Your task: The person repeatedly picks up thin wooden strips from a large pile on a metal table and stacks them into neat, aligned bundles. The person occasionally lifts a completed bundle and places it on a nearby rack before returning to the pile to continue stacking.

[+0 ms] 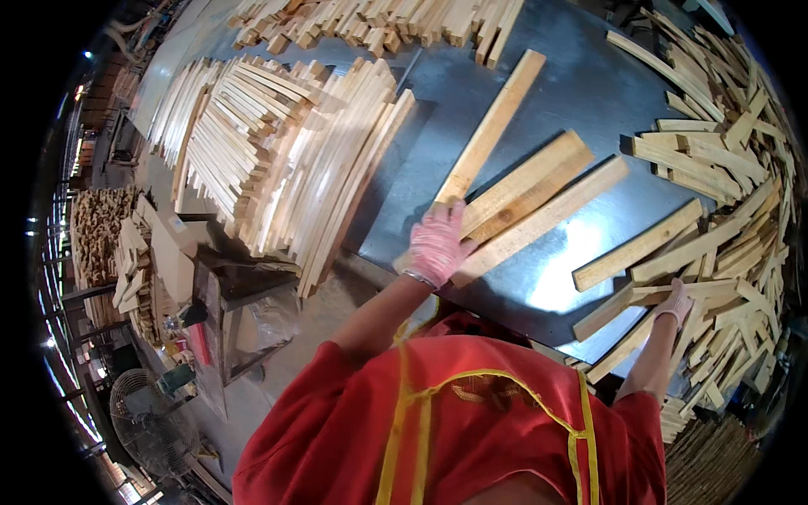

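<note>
My left hand (438,246), in a pink and white glove, lies over the near ends of several loose wooden slats on a metal-topped table. Its fingers are stretched out over the end of one long slat (497,122), with the thumb apart beside a wider slat (530,181). Another slat (547,219) lies to the right of these, slanting the same way. Far to the right, my right hand (676,301), also gloved, is closed at a pale slat (694,291) on the edge of a jumbled heap; part of its fingers is hard to make out.
The heap of slats (732,236) covers the table's right side. Neat stacks of slats stand at the left (311,160) and along the far side (379,21) of the metal table (581,80). A floor fan (151,417) and a cart (244,295) are at the lower left.
</note>
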